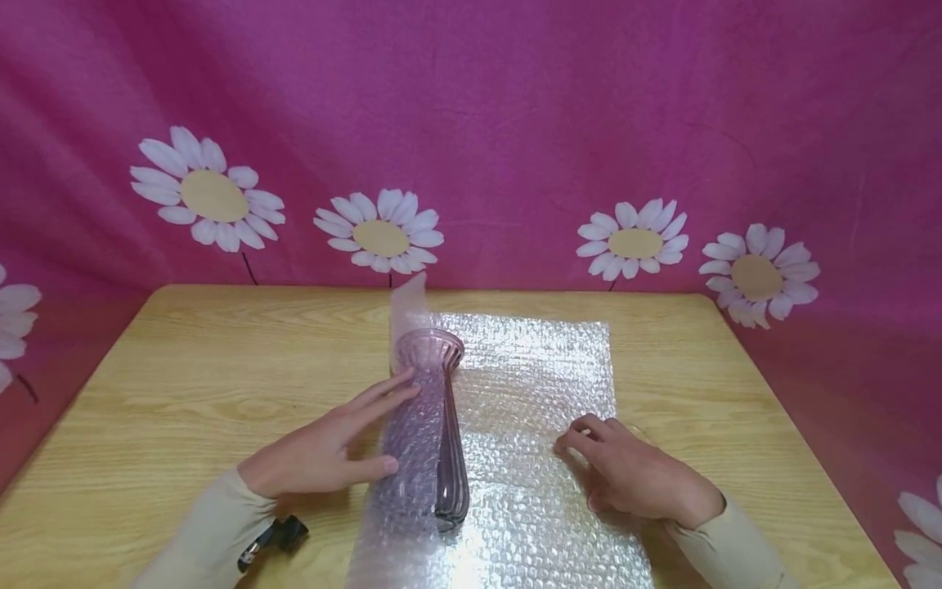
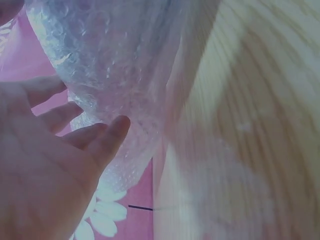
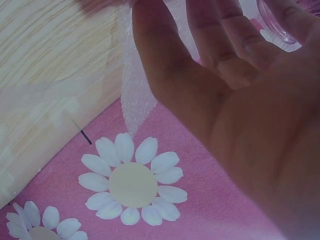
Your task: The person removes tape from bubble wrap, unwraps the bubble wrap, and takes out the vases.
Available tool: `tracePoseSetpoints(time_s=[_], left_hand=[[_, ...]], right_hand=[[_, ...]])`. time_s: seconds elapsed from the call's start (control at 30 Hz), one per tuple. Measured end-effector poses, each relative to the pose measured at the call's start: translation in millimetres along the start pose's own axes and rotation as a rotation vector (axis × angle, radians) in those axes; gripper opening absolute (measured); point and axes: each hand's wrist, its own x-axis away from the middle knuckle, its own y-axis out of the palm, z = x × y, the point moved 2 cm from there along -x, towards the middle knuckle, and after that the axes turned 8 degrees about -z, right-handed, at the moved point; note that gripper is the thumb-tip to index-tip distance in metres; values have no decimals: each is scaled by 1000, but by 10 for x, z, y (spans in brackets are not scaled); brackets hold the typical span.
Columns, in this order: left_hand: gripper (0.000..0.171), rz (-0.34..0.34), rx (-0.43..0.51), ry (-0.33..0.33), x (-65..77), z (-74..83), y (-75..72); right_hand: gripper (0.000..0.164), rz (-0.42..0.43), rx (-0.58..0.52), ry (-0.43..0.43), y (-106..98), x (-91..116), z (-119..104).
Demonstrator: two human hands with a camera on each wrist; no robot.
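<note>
A ribbed, purple-tinted glass vase (image 1: 455,458) lies on a sheet of bubble wrap (image 1: 530,393), its flared rim toward the back of the table. The wrap's left side is folded up over the left part of the vase. My left hand (image 1: 331,450) touches this fold from the left with fairly straight, spread fingers. In the left wrist view, the fingertips are right at the raised bubble wrap (image 2: 120,65). Near the right side of the sheet, my right hand (image 1: 633,470) stays low with loosely bent fingers and nothing visible in its grasp.
Under the wrap is a light wooden table (image 1: 257,352). A pink cloth (image 1: 508,147) printed with white daisies rises behind it and along both sides. A small black device (image 1: 283,536) shows at the left wrist.
</note>
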Motion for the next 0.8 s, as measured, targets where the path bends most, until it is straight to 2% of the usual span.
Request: tracePoseSetpoints(time_s=[0.3,0.47,0.8], left_hand=[[82,19,7,8,107,-27,-5],[82,13,-2,-5,95,-9,-23],[81,-2,-38,-36,96,-6,-39]], right_hand=[[61,12,16,-25,12,28,-8],[61,14,13,-18,8,28,5],[58,53,61,-59,10,-1,21]])
